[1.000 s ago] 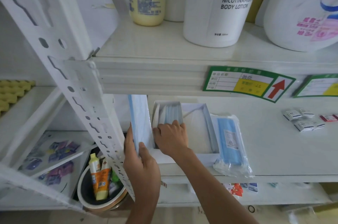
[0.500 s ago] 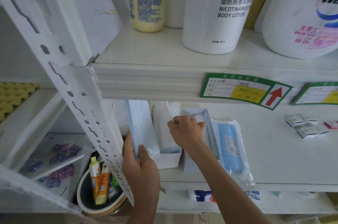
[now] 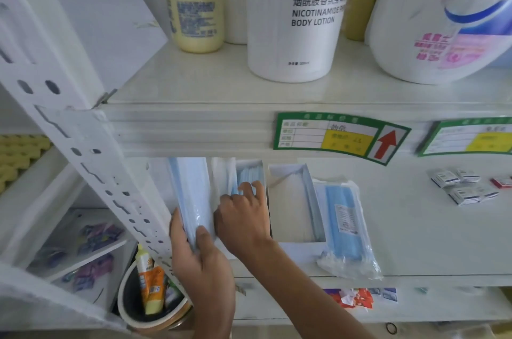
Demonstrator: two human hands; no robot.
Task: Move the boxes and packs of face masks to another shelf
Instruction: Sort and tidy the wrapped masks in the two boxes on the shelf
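Observation:
On the middle shelf point(image 3: 415, 228), my left hand point(image 3: 199, 258) grips the near end of a pale blue pack of face masks point(image 3: 189, 194) standing on edge at the far left. My right hand point(image 3: 243, 216) lies over a small open white box of blue masks point(image 3: 249, 175) beside it, fingers curled onto the masks inside. To the right sits a larger open white box point(image 3: 293, 200), and a plastic-wrapped blue mask pack point(image 3: 343, 225) lies flat beyond it.
The perforated white upright point(image 3: 91, 161) crosses just left of my hands. Lotion bottles point(image 3: 299, 14) stand on the shelf above. Several small packets point(image 3: 460, 186) lie at the right. A tub with tubes point(image 3: 149, 294) stands below left.
My right hand moved back left from the larger box onto the small box of masks, which now stands apart from the larger box. My left hand keeps its grip on the upright pack.

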